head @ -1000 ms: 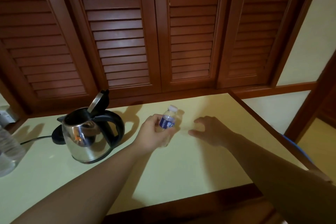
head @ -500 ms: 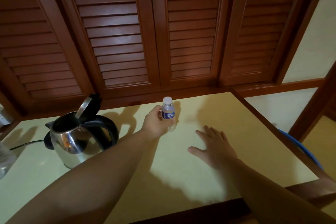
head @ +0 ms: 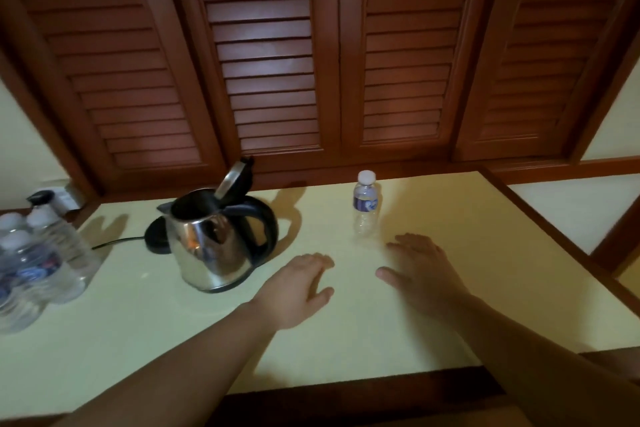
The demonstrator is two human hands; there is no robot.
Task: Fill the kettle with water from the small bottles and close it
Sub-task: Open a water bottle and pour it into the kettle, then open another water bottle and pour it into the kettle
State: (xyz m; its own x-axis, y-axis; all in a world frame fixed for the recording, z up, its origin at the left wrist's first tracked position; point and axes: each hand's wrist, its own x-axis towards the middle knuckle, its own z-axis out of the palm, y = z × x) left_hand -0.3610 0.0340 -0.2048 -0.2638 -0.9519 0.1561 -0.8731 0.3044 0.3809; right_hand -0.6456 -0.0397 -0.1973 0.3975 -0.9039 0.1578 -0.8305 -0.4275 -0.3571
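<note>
A steel kettle [head: 211, 243] with a black handle stands left of centre on the pale yellow table [head: 346, 340], its lid [head: 235, 180] tipped up and open. A small clear bottle [head: 365, 206] with a white cap and blue label stands upright near the table's back edge, capped and looking empty. My left hand [head: 294, 291] hovers flat just right of the kettle, fingers apart, holding nothing. My right hand [head: 419, 270] rests palm down just in front of the bottle, fingers spread, apart from it.
Several small water bottles [head: 31, 263] stand grouped at the table's far left edge. A black cord [head: 114, 243] runs left from the kettle base. Brown louvred shutters [head: 270, 55] rise behind the table. The table's right edge drops off to the floor.
My left hand set the small bottle upright near the back edge, let go and drew back toward me. My right hand stayed low near the table.
</note>
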